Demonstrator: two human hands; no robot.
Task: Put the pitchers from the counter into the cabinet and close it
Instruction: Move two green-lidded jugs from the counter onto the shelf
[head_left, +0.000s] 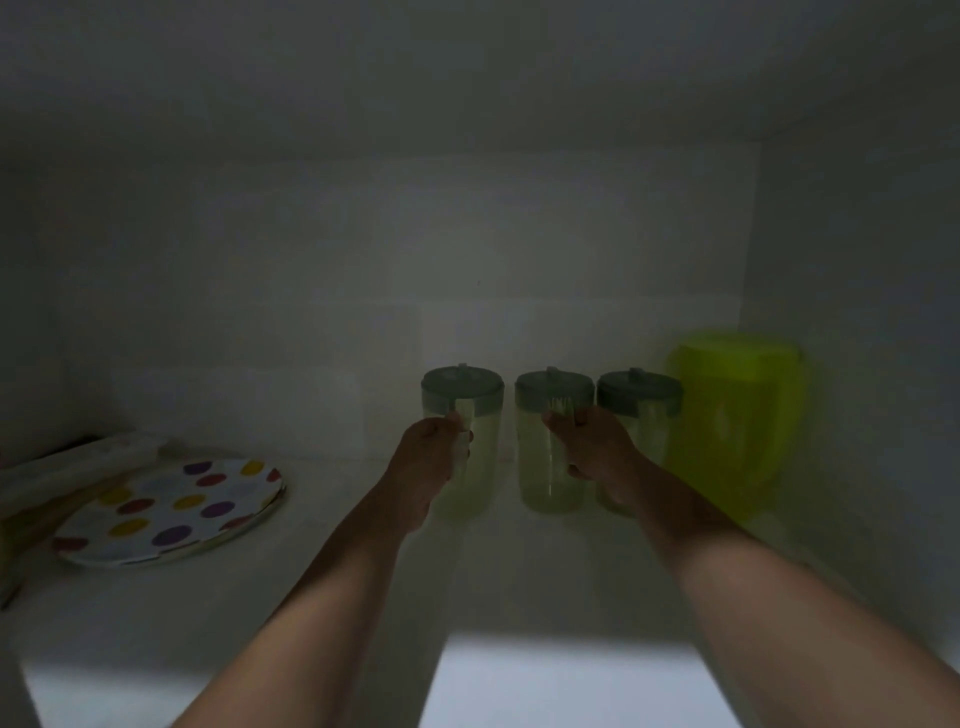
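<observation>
Both arms of the person reach deep into the dim cabinet (156, 322), and each hand is at a pitcher. The left hand (423, 460) has its fingers curled round the handle of the left pitcher (465, 441), a clear one with a grey-green lid. The right hand (592, 441) grips the handle of the middle pitcher (550, 447) in the same way, with the thumb on top near the lid. Both pitchers stand upright on the cabinet floor, near the back wall, a little to the right of the centre.

Just beside the middle pitcher, at 3 o'clock from it, stands a third pitcher (641, 405) of the same kind; the right wrist hides its lower part. Further at 3 o'clock, close to the right wall, there is a big yellow-green pitcher (737, 421), blurred in the picture. I cannot tell if it touches the third one.

At 9 o'clock from the left hand, well apart from it, a white plate (171, 512) with coloured dots lies flat on the floor. Behind the plate, at the left wall, some pale things lie, but they are too dark to tell what they are.
</observation>
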